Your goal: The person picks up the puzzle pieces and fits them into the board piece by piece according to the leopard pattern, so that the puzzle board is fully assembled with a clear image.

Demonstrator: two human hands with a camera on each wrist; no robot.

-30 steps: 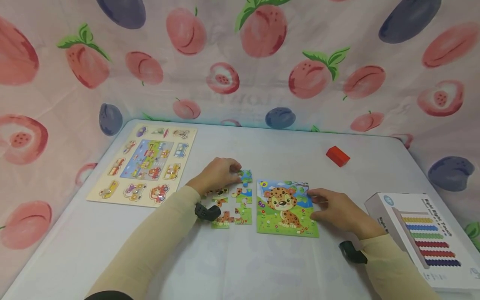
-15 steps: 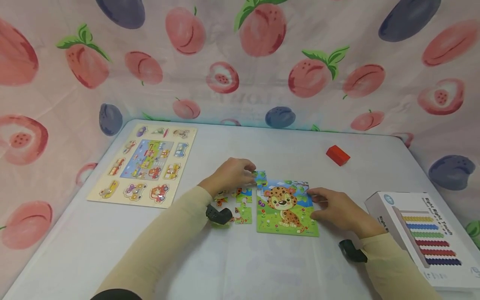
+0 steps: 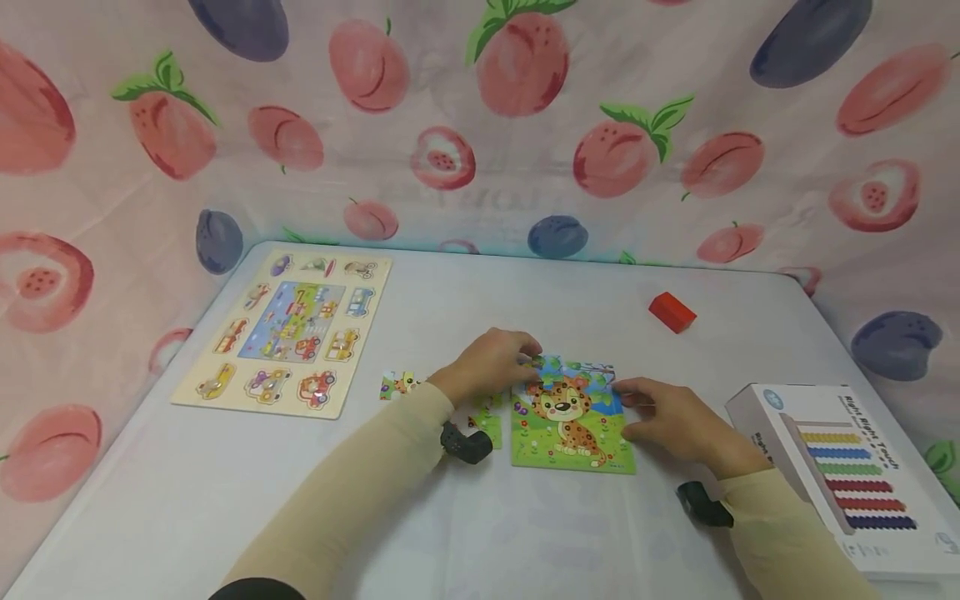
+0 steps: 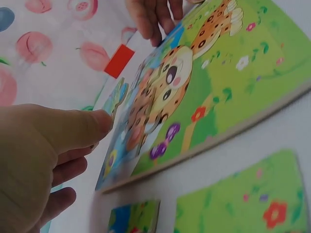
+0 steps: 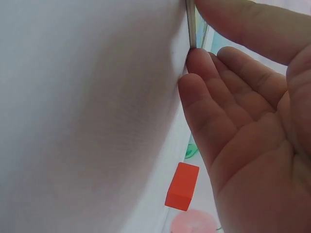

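Note:
My left hand (image 3: 491,360) pinches a blue and green jigsaw piece (image 3: 551,364) between thumb and fingers, at the top left of the leopard puzzle board (image 3: 573,454). In the left wrist view the piece (image 4: 118,97) stands tilted near the thumb tip, close over the picture. My right hand (image 3: 675,421) touches the board's right edge, with thumb and forefinger spread apart along it. Its fingers are extended in the right wrist view. Loose jigsaw pieces (image 3: 491,421) lie left of the board, some hidden under my left forearm. Another loose piece (image 3: 397,385) shows farther left.
A wooden vehicle puzzle board (image 3: 225,387) lies at the back left. One red block (image 3: 672,312) sits behind my right hand, and a white printed box (image 3: 840,475) stands at the right. A fruit-patterned cloth (image 3: 480,225) hangs behind the white table (image 3: 465,533).
My left hand has moved right with the jigsaw piece, from above the loose pieces to the leopard board's top left corner. The right hand has stayed at the board's edge.

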